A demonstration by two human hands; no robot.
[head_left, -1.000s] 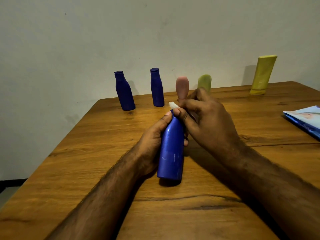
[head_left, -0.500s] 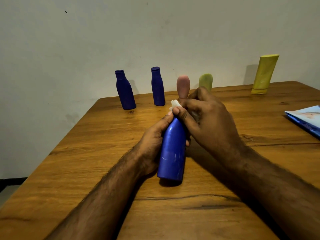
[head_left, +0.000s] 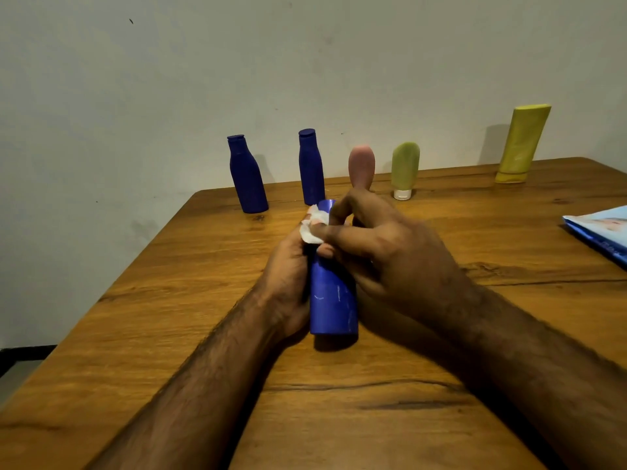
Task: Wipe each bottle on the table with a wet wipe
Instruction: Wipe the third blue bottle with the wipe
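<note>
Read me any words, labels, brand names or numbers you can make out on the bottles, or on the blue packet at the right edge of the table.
No text can be read.
Bright blue plastic bottle held in both hands: only faint pale scuffs, no letters.
Flat blue and white packet: printed picture and marks, too blurred to read.
Two dark blue bottles, pink bottle, green tube, yellow tube: no label visible.

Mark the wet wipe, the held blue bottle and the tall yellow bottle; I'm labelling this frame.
wet wipe (head_left: pixel 314 227), head view, crumpled middle.
held blue bottle (head_left: pixel 332 300), head view, lower body.
tall yellow bottle (head_left: pixel 520 142), head view, mid body.
</note>
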